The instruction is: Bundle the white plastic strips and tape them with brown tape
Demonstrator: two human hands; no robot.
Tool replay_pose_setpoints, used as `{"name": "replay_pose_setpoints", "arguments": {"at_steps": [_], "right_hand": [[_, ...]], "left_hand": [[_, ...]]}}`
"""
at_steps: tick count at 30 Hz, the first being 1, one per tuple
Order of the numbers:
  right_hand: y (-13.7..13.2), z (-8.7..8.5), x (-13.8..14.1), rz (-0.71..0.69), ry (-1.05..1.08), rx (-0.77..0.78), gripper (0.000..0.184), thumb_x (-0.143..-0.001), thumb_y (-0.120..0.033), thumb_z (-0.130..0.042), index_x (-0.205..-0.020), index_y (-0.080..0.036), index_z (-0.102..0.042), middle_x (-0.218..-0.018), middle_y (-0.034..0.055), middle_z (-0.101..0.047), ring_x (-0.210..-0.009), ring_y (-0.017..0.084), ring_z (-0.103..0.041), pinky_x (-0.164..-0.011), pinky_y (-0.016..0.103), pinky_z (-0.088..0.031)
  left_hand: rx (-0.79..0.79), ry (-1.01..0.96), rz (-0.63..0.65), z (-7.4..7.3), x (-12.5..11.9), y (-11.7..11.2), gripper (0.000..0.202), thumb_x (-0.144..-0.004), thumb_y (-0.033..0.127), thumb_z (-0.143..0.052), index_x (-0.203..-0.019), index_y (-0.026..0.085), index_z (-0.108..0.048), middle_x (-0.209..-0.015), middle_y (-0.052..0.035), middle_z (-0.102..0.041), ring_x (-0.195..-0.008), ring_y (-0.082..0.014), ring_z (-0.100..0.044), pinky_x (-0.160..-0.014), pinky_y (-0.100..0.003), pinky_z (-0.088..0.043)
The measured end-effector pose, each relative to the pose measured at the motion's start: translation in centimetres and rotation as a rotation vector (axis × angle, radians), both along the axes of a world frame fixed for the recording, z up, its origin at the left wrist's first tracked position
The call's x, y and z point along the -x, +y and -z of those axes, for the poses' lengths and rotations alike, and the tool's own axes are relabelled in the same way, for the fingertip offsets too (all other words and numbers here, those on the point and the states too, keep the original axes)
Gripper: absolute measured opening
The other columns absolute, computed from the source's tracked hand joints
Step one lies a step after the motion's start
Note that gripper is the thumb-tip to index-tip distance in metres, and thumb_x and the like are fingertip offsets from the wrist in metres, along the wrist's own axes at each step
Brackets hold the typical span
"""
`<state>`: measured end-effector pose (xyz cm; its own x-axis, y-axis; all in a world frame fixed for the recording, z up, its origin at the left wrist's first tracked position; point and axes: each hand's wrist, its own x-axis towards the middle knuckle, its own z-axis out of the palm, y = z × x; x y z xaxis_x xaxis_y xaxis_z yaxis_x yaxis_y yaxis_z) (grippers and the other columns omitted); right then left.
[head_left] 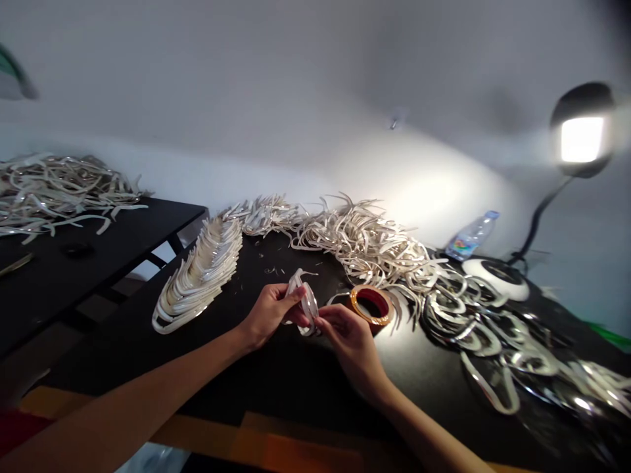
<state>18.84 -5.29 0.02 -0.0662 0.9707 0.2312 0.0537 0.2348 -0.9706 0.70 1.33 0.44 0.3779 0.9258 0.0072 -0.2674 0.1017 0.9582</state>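
Observation:
A coiled white strip point(308, 301), pale and partly shiny, is held above the black table in front of me. My left hand point(274, 310) is closed round its left side, thumb on top. From the right, the fingertips of my right hand point(348, 332) pinch the coil's lower right edge. A thin loose end sticks out at the top of the coil. Just beyond my right hand lies a roll of amber tape point(371, 303). To the left of my hands, a long neat row of nested white strips point(202, 272) curves along the table.
Tangled white strips point(374, 240) are heaped at the back, and looped strips point(473, 322) spread along the right. A plastic bottle point(470, 236) and a lit lamp point(582, 138) with a white base point(515, 282) stand at the right. Another black table point(162, 213) at left carries more strips point(59, 187).

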Motion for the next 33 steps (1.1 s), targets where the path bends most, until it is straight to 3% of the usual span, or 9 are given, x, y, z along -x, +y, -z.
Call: {"name": "replay_pose_setpoints", "arguments": {"at_steps": [9,13,16,18,21,23,26,30,33], "right_hand": [[0.4,0.4,-0.7,-0.073,-0.094,-0.002,0.032,-0.088,-0.037,-0.080,-0.115,-0.021,-0.075,-0.099,0.0055,-0.078,-0.090,0.022,-0.075,-0.085,0.035,-0.062],[0.7,0.2,-1.2,-0.024,-0.162,-0.039,0.030,-0.089,-0.035,-0.078,-0.117,-0.023,-0.076,-0.094,0.0035,-0.076,-0.086,0.021,-0.073,-0.083,0.035,-0.063],[1.0,-0.2,-1.7,0.095,-0.116,-0.064,0.031,-0.090,-0.036,-0.077,-0.117,-0.022,-0.074,-0.097,0.0047,-0.075,-0.088,0.021,-0.073,-0.084,0.036,-0.062],[1.2,-0.6,-2.1,0.164,-0.068,-0.070,0.033,-0.090,-0.038,-0.077,-0.118,-0.022,-0.072,-0.099,0.0057,-0.075,-0.092,0.022,-0.074,-0.086,0.037,-0.062],[1.4,-0.9,-2.5,0.209,-0.009,-0.094,0.034,-0.092,-0.041,-0.074,-0.120,-0.022,-0.070,-0.106,0.0074,-0.075,-0.095,0.023,-0.074,-0.087,0.038,-0.063],[1.6,-1.0,-2.7,0.243,-0.003,-0.117,0.034,-0.093,-0.042,-0.073,-0.121,-0.022,-0.069,-0.108,0.0084,-0.074,-0.094,0.024,-0.074,-0.087,0.039,-0.063],[1.7,-0.9,-3.0,0.299,-0.008,-0.126,0.038,-0.094,-0.044,-0.071,-0.124,-0.022,-0.066,-0.110,0.0098,-0.075,-0.094,0.024,-0.075,-0.088,0.041,-0.063],[2.0,-0.5,-3.6,0.382,-0.052,-0.141,0.041,-0.093,-0.045,-0.072,-0.126,-0.021,-0.066,-0.111,0.0105,-0.075,-0.097,0.025,-0.075,-0.090,0.042,-0.062],[2.2,-0.4,-4.0,0.452,-0.117,-0.174,0.040,-0.095,-0.044,-0.070,-0.126,-0.021,-0.068,-0.107,0.0098,-0.075,-0.096,0.025,-0.073,-0.089,0.041,-0.061]], "left_hand": [[-0.051,0.082,0.036,0.4,0.2,0.1,0.050,-0.083,0.058,-0.081,-0.090,0.009,-0.075,-0.074,-0.0080,-0.075,-0.056,-0.0174,-0.071,-0.056,-0.027,-0.059],[-0.123,0.151,0.060,0.2,0.2,0.0,0.054,-0.087,0.065,-0.072,-0.088,0.012,-0.071,-0.074,-0.0075,-0.073,-0.061,-0.0199,-0.071,-0.060,-0.030,-0.058],[-0.286,0.299,0.083,-0.5,0.5,-0.2,0.050,-0.099,0.063,-0.053,-0.088,0.016,-0.067,-0.079,-0.0058,-0.071,-0.076,-0.0198,-0.068,-0.074,-0.032,-0.055],[-0.404,0.443,0.119,-0.8,0.8,-0.4,0.037,-0.103,0.047,-0.045,-0.089,0.019,-0.064,-0.086,-0.0045,-0.068,-0.083,-0.0194,-0.063,-0.079,-0.031,-0.052],[-0.569,0.655,0.156,-0.9,1.1,-0.7,0.010,-0.089,0.023,-0.051,-0.091,0.021,-0.060,-0.094,-0.0047,-0.063,-0.090,-0.0222,-0.058,-0.082,-0.034,-0.049],[-0.686,0.771,0.136,-0.7,1.2,-0.7,0.019,-0.077,0.016,-0.056,-0.095,0.021,-0.060,-0.099,-0.0059,-0.062,-0.093,-0.0245,-0.058,-0.087,-0.037,-0.049],[-0.824,0.864,0.155,-0.6,1.6,-0.5,0.028,-0.077,0.014,-0.059,-0.104,0.021,-0.062,-0.105,-0.0070,-0.064,-0.099,-0.0261,-0.059,-0.095,-0.039,-0.048],[-0.951,0.968,0.268,-0.7,2.4,0.0,0.018,-0.086,0.026,-0.069,-0.103,0.021,-0.066,-0.102,-0.0064,-0.067,-0.104,-0.0278,-0.061,-0.105,-0.041,-0.042],[-0.960,0.956,0.297,-1.1,2.8,0.5,0.003,-0.090,0.022,-0.066,-0.091,0.021,-0.069,-0.093,-0.0047,-0.068,-0.096,-0.0246,-0.062,-0.102,-0.039,-0.042]]}}
